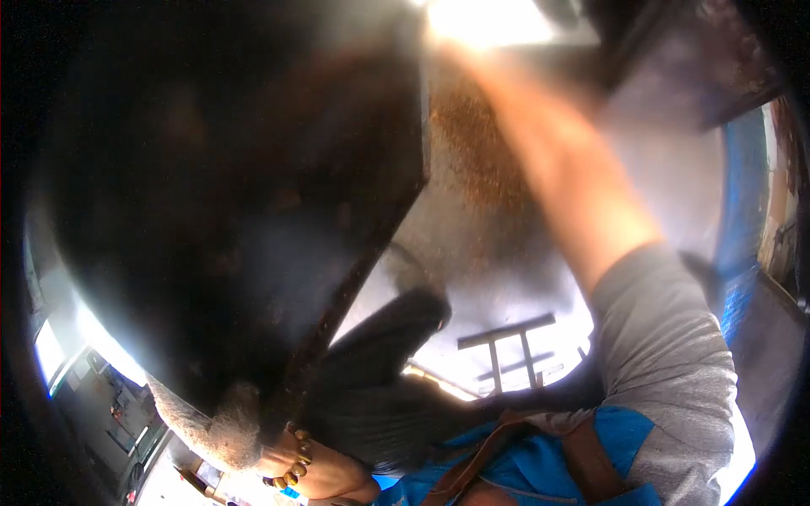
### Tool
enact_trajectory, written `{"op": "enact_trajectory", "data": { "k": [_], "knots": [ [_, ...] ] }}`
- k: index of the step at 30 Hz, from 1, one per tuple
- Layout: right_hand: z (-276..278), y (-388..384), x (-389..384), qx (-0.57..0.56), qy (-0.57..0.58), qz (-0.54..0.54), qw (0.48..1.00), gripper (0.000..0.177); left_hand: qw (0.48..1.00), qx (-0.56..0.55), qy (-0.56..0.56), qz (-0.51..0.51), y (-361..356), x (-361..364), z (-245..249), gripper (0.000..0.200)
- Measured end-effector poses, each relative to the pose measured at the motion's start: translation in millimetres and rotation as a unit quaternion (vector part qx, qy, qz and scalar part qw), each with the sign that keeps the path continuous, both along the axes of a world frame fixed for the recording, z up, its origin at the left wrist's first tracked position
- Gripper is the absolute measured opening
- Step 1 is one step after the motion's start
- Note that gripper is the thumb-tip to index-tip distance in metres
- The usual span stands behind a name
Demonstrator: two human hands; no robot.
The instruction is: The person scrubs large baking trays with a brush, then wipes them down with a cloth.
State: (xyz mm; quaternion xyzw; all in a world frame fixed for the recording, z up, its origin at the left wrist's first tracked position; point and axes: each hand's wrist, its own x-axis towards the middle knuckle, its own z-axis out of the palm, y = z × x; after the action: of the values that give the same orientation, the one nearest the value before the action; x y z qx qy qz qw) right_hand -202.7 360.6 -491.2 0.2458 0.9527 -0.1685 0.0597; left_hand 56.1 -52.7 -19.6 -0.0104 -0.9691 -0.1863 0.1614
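A large dark panel with a worn, straight edge fills the left half of the view. My left hand, in a light grey knitted glove, is closed around the panel's lower edge. A bracelet of brown beads circles that wrist. On the other side, my bare right forearm stretches upward, smeared by motion. Its hand is lost in the glare at the top, so its fingers do not show. Beneath the forearm is a pale surface with a rusty brown patch.
A small metal frame stands low in the middle, near my dark trouser leg. Blue material runs along the right side. A bright light glares at the top. Shelving or a workbench area shows at lower left.
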Motion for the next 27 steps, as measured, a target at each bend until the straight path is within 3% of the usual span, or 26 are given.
{"op": "enact_trajectory", "data": {
  "k": [4,5,6,7,8,10,14,16,18,20,21,24,26,27],
  "knots": [
    [-36.2,-4.2,14.2,0.08,-0.088,0.239,0.964,0.022,1.0,0.006,-0.002,-0.013,-0.2,-6.2,7.3,0.064],
    [-4.2,-29.6,55.8,-0.038,-0.049,0.205,0.977,0.02,1.0,0.015,-0.005,-0.027,2.5,-12.2,9.7,0.064],
    [39.3,-55.0,98.6,-0.11,-0.103,0.157,0.976,0.021,0.999,0.027,-0.01,-0.043,5.9,-19.3,11.7,0.064],
    [-18.9,-77.0,113.2,-0.132,-0.104,0.212,0.963,0.026,0.997,0.038,-0.018,-0.063,12.3,-26.2,12.2,0.064],
    [11.6,-102.3,143.0,-0.118,-0.152,0.256,0.947,0.029,0.995,0.051,-0.025,-0.083,17.1,-32.9,13.2,0.063],
    [22.6,-127.3,181.5,-0.169,-0.191,0.205,0.945,0.029,0.99,0.071,-0.038,-0.113,25.8,-41.1,17.4,0.063],
    [0.8,-127.1,216.8,-0.174,-0.243,0.278,0.913,0.028,0.974,0.09,-0.1,-0.182,53.2,-47.4,5.0,0.063],
    [24.6,-127.6,224.9,-0.159,-0.242,0.268,0.919,0.028,0.962,0.096,-0.129,-0.22,74.0,-49.7,-8.2,0.063],
    [-8.3,-124.8,219.8,-0.126,-0.267,0.331,0.896,0.031,0.954,0.097,-0.159,-0.236,83.6,-51.6,-16.8,0.063],
    [22.6,-97.3,198.1,-0.106,-0.256,0.302,0.912,0.03,0.953,0.101,-0.161,-0.238,84.4,-53.7,-11.8,0.063],
    [50.1,-91.3,194.2,-0.143,-0.239,0.219,0.935,0.03,0.953,0.102,-0.164,-0.232,80.9,-52.3,-14.4,0.063],
    [43.9,-91.3,193.1,-0.16,-0.23,0.144,0.949,0.029,0.955,0.103,-0.169,-0.219,77.6,-46.3,-18.9,0.063],
    [27.5,-105.7,201.7,-0.103,-0.222,0.29,0.925,0.028,0.956,0.103,-0.168,-0.215,74.2,-47.1,-18.3,0.063],
    [20.0,-110.3,214.4,-0.133,-0.206,0.298,0.922,0.031,0.957,0.103,-0.166,-0.215,73.2,-47.0,-17.6,0.062]
  ]
}}
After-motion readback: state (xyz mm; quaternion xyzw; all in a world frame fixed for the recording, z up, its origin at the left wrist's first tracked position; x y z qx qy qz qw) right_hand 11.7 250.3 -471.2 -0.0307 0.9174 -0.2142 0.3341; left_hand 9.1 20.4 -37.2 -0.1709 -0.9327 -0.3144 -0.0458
